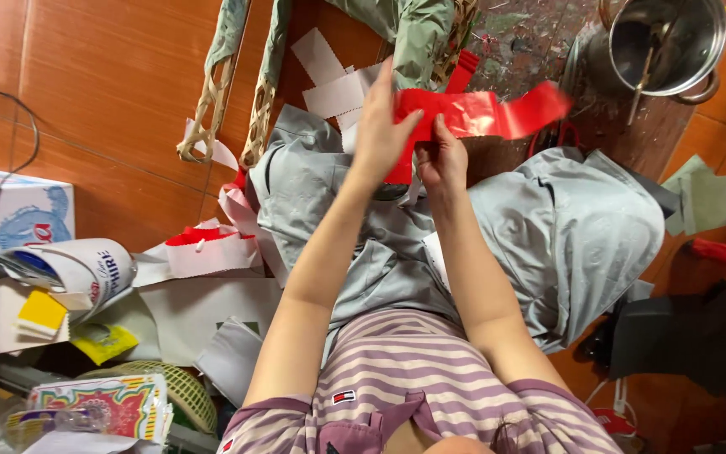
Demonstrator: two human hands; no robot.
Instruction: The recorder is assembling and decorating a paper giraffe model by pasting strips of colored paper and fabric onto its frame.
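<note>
Mid-step in working a strip of shiny red paper (pixel 472 113), judged from the grip: folding or smoothing the sheet out over the lap. Left hand (pixel 380 126) raised with fingers spread and flattened against the near end of the red paper, pressing rather than clenching. Right hand (pixel 441 160) just beside and slightly below the left, thumb and fingers pinched on the lower edge of the same sheet. Free end of the strip trailing away to the right of both hands, curling upward, blurred. Beneath the hands, grey trousers (pixel 565 227) over bent knees; further beyond the hands, white paper pieces (pixel 329 80) scattered on the orange tiled floor (pixel 111 84). Well beyond the right hand, a steel pot (pixel 670 42) with a stick standing in it. Far to the left of the left hand, rolled printed paper (pixel 86 269) and a red-and-white paper scrap (pixel 203 248).

Next move likely calls for a firm pinch kept on the lower edge while the flattened hand slides along, so the thin foil creases cleanly without tearing.
</note>
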